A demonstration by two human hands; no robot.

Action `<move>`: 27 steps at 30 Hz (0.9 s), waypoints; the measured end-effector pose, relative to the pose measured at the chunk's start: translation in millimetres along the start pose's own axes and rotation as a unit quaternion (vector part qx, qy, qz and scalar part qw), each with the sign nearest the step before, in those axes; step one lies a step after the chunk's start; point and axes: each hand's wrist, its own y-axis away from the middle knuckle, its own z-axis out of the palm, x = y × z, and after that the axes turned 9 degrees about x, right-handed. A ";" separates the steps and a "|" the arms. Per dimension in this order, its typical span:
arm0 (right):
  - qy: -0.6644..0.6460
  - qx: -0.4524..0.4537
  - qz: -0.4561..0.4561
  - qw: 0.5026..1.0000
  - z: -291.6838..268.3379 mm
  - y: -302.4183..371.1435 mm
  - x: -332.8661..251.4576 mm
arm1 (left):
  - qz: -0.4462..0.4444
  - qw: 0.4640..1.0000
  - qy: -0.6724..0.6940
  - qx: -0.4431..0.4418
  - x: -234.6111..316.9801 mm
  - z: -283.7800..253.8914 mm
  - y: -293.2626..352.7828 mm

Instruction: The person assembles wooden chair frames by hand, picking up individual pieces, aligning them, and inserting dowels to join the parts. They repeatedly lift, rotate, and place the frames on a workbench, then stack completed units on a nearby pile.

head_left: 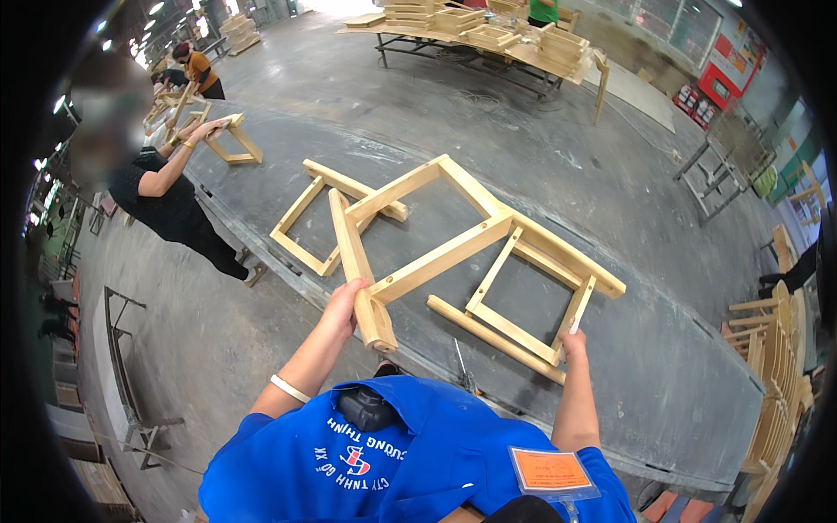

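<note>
Chair frame point(453, 253) flat, long axis left-right

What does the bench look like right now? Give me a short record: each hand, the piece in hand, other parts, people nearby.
left hand: grips the end of a wooden leg of the chair frame
right hand: holds the frame's lower corner on the right side
chair frame: pale unfinished wood, lying tilted on the grey workbench
second frame: smaller, flat on the bench, behind the left leg
co-worker: stands at the bench's left edge, handling another small wooden frame
background: stacked wooden parts on the far table
</note>
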 end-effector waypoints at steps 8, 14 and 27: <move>0.042 -0.059 -0.021 0.997 92.4 6.9 -48.6 | 0.007 0.999 0.040 0.026 59.4 -62.5 -56.9; 0.055 -0.064 -0.035 0.996 143.1 22.1 -69.4 | 0.037 0.996 0.054 0.065 105.2 -106.6 -124.4; 0.023 0.114 -0.327 0.938 226.8 78.7 -247.3 | 0.000 0.989 0.116 0.093 167.6 -200.5 -247.9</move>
